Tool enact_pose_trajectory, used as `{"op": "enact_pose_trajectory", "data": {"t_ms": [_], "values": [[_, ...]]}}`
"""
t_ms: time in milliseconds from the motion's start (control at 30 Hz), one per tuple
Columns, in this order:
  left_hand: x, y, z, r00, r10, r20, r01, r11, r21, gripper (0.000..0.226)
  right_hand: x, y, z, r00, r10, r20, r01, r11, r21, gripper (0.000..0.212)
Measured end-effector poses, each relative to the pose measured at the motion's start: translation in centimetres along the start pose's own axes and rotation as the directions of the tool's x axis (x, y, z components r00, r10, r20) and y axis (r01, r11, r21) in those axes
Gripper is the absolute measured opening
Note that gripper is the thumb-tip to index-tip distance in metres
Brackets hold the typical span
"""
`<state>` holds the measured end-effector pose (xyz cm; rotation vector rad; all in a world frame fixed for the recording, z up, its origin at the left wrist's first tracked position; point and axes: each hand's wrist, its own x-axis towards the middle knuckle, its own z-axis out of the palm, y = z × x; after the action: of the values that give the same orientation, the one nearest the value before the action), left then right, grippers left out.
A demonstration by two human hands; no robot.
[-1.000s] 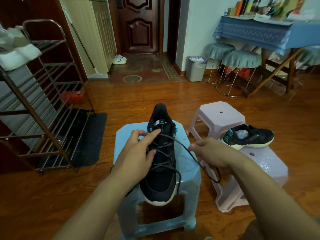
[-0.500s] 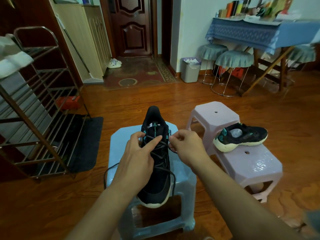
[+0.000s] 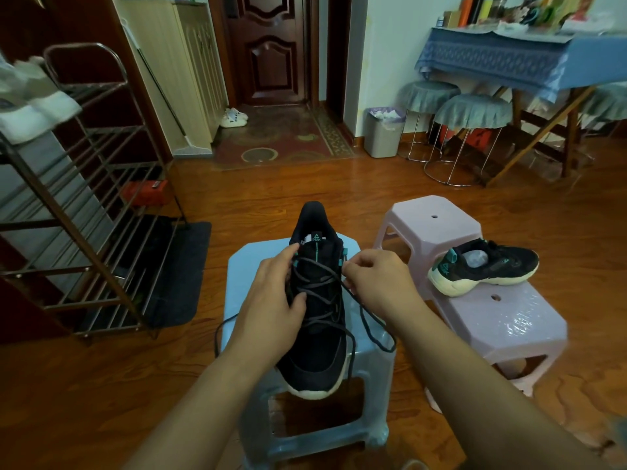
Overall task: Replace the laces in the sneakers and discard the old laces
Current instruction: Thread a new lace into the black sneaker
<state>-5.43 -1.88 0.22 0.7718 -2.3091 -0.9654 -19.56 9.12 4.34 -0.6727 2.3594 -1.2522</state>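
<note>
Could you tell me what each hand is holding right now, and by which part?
The right hand pinches the dark lace near the sneaker's top right eyelet. The left hand grips the sneaker's upper along its left side.

We find a home entrance room: wooden front door [image 3: 271,49] with doormat [image 3: 278,137], metal shoe rack [image 3: 84,198], wood floor [image 3: 305,184], plastic stools [image 3: 431,222], waste bin [image 3: 383,137].

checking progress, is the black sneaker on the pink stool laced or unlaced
Unlaced: the black sneaker on the pink plastic stool shows no lace.
</note>
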Motion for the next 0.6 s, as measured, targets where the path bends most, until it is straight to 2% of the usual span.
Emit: {"op": "enact_pose_trajectory", "data": {"t_ms": [233, 600], "values": [[0.04, -0.03, -0.22, 0.997, -0.078, -0.012, 0.077, 0.991, -0.106, 0.069, 0.03, -0.07, -0.17, 0.998, -0.016, 0.064, 0.019, 0.999, -0.043, 0.027], [-0.10, 0.13, -0.24, 0.998, -0.063, 0.000, 0.063, 0.995, -0.079, 0.068, 0.59, 0.29, 0.38, 1.000, -0.008, -0.027, 0.010, 0.996, 0.091, 0.025]]}}
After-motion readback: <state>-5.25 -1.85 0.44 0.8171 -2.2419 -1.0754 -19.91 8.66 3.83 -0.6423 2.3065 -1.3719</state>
